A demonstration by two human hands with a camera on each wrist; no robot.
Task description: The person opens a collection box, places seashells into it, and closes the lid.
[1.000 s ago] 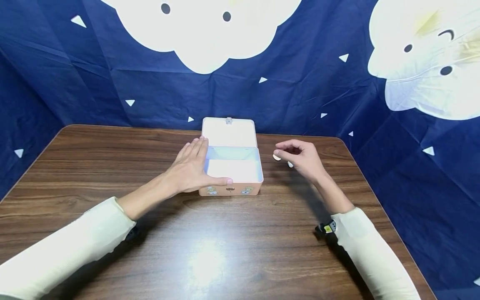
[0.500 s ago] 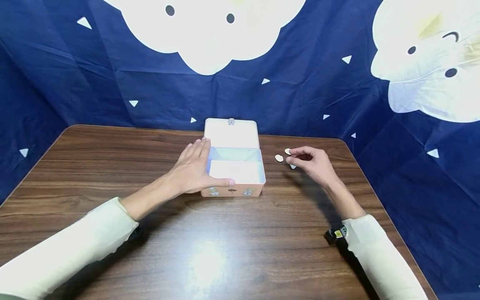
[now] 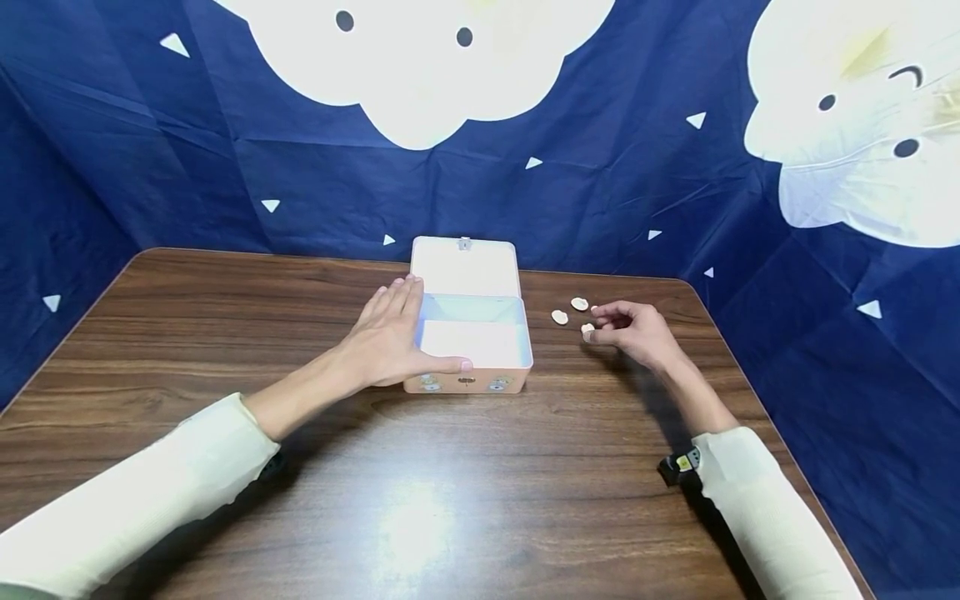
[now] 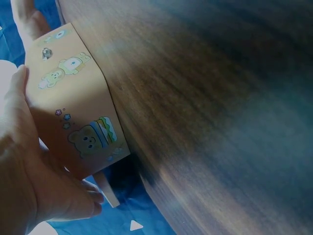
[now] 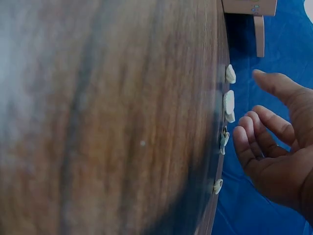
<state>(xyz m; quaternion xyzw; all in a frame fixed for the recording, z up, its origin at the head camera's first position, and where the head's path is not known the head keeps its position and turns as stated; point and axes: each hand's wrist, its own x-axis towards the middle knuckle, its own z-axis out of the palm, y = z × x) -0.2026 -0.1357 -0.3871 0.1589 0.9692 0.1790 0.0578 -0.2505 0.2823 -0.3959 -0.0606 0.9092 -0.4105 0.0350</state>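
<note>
An orange-pink tin box (image 3: 461, 381) with bear pictures stands with its lid (image 3: 465, 265) raised at the back; its white inside shows. My left hand (image 3: 382, 337) rests along its left side, fingers straight, the thumb lying on the front rim. In the left wrist view, this hand (image 4: 41, 181) lies at the box (image 4: 78, 98). My right hand (image 3: 637, 333) hovers with bent, parted fingers beside several small white shell-like pieces (image 3: 559, 317). The right wrist view shows nothing between the fingers of this hand (image 5: 279, 156), with the white pieces (image 5: 229, 105) close by.
The brown wooden table (image 3: 300, 483) reaches back to a dark blue cloth (image 3: 315, 175) printed with white clouds and triangles. The white pieces lie between the box and my right hand. A black wrist device (image 3: 678, 465) sits under my right cuff.
My right hand has moved right and lower in view, away from the box, baring white pieces that it hid before. My left hand stays on the box; the head view shifts slightly.
</note>
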